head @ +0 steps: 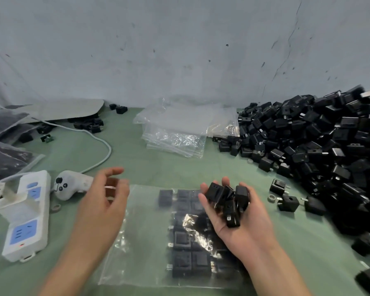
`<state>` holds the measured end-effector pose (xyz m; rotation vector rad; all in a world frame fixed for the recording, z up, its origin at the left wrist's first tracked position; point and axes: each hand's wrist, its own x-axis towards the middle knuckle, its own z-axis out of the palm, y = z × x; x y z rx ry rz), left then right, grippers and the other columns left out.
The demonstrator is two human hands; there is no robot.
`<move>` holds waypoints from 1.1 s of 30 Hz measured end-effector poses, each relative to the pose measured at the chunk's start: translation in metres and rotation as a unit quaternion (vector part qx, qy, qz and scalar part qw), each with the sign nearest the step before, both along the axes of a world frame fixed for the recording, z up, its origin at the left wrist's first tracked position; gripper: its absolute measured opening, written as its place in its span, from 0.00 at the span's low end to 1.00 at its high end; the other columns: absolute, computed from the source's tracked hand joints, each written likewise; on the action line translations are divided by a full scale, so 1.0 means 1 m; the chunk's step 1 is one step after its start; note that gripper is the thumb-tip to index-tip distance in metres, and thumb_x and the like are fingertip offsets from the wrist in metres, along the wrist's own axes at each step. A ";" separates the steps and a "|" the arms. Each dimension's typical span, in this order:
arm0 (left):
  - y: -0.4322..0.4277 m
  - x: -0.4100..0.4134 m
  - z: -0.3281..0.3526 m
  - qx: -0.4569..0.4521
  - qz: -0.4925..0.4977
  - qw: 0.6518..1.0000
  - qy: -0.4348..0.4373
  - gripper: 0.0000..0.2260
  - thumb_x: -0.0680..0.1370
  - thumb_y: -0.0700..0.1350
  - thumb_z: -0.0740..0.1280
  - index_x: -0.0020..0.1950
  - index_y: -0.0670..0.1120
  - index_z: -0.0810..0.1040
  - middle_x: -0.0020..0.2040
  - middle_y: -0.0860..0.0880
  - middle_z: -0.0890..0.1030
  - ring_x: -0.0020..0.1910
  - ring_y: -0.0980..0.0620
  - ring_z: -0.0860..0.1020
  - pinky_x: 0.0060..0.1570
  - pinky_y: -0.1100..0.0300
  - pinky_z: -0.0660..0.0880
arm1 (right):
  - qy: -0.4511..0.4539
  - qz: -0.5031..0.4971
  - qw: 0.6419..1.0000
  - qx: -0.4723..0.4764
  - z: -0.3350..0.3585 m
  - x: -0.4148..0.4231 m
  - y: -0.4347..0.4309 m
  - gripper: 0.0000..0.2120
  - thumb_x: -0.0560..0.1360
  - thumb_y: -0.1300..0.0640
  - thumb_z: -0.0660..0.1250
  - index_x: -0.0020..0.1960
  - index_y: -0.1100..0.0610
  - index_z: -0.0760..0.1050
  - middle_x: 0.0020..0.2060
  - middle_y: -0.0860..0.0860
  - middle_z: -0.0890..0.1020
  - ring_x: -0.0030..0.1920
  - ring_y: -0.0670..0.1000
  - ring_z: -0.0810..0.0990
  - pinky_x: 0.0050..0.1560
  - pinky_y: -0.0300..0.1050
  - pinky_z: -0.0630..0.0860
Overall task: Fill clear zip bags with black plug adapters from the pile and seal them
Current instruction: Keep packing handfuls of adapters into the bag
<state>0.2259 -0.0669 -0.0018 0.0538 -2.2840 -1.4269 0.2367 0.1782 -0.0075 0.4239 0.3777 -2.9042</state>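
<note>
While the right hand [240, 230] cups several adapters [229, 201] palm-up over the bag [137, 231], the left hand [103, 206] hovers empty, fingers loosely spread.

Clock centred on zip bag [141, 231].
12 o'clock: open strip of green cloth [154, 167] up to stack of empty bags [175, 129]; wall [179, 50] close behind.
1 to 4 o'clock: adapter pile [320, 142] blocks whole side; loose adapters [288, 203] litter gap at 3.
9 o'clock: power strip [28, 212] and controller [71, 184] near bag edge; cable [106, 150] loops at 10 to 11.
Far 10 o'clock: dark flat bags [4, 161], blurred, probably filled.
Above bag: left hand [103, 201] over left edge; right hand [233, 214] cupping handful of adapters [229, 199] over right half.
</note>
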 end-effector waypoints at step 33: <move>-0.049 0.017 -0.010 0.072 0.093 0.977 -0.180 0.06 0.81 0.49 0.66 0.46 0.49 0.77 0.39 0.46 0.84 0.28 0.51 0.83 0.40 0.53 0.80 | -0.031 -0.011 0.999 -0.024 0.004 0.004 0.003 0.12 0.78 0.55 0.64 0.54 0.61 0.80 0.48 0.57 0.81 0.42 0.56 0.82 0.40 0.51 0.82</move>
